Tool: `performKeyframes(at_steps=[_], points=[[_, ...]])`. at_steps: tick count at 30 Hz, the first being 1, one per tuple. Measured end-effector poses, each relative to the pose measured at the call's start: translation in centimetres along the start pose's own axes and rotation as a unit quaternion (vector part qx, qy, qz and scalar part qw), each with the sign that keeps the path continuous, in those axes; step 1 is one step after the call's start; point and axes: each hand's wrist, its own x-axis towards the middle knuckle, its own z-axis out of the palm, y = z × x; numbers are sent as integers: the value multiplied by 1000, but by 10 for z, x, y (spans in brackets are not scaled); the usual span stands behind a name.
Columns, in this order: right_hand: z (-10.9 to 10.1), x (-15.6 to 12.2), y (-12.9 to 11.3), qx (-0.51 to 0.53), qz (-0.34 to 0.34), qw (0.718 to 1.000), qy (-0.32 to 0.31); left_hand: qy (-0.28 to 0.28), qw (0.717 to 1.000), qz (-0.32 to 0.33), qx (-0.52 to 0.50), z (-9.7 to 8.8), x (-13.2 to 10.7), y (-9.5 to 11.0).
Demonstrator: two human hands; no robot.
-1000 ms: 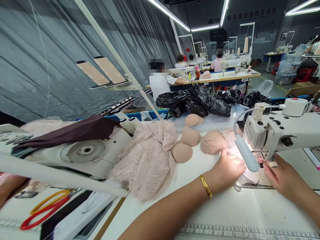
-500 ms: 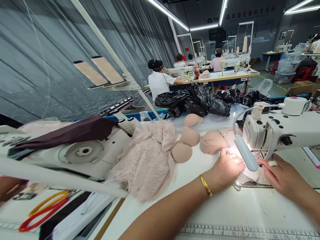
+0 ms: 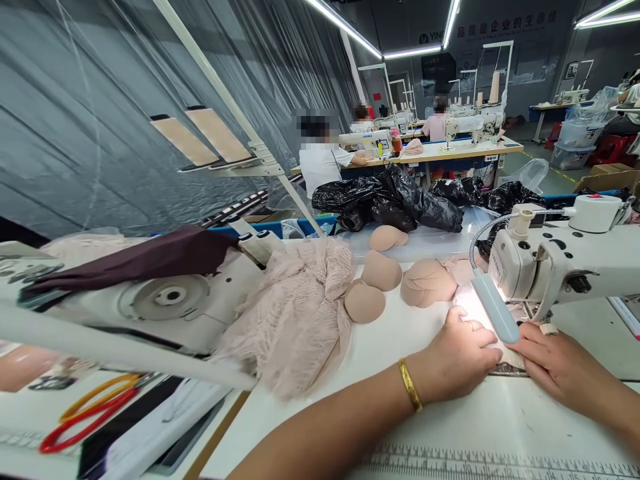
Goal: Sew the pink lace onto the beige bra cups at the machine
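My left hand (image 3: 461, 355), with a gold bracelet at the wrist, is closed with bent fingers on a pale pink piece of fabric (image 3: 471, 301). Close beside it, my right hand (image 3: 557, 360) presses its fingers together on the near edge of the same fabric. Both hands are at the white sewing machine (image 3: 515, 263). A grey lamp (image 3: 495, 307) on a bendable neck lights the fabric and covers part of it. The needle area is mostly hidden. Stacked beige bra cups (image 3: 427, 283) lie just left of the fabric.
More beige cups (image 3: 365, 301) and a heap of pale lace (image 3: 305, 313) lie to the left. Red and orange scissors (image 3: 93, 417) rest far left. A ruler strip (image 3: 440, 461) runs along the front edge. Black plastic bags (image 3: 390, 197) and co-workers are beyond the table.
My left hand has come slightly nearer to me. The right hand has shifted left and down, so the two hands are closer together. The fabric between them is more covered.
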Motion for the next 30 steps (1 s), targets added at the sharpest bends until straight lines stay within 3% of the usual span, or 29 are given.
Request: performKeyframes(at_steps=[7, 14, 18, 20, 23, 27, 30], points=[[6, 6, -1, -28, 31, 998, 47, -34, 999, 17, -15, -4, 6, -25], [6, 10, -2, -38, 41, 997, 56, -49, 998, 19, -47, -9, 15, -54], [8, 8, -2, -56, 47, 996, 46, 57, 992, -114, 10, -21, 35, -76], [10, 7, -1, -62, 48, 996, 41, 119, 971, -207, 19, -25, 51, -87], [11, 6, 1, -76, 47, 995, 38, 141, 935, -321, -49, -27, 75, -105], [12, 5, 1, -66, 37, 996, 46, 169, 908, -373, -90, -49, 82, -123], [11, 6, 1, -62, 26, 996, 58, 250, 891, -375, -61, -78, 58, -116]])
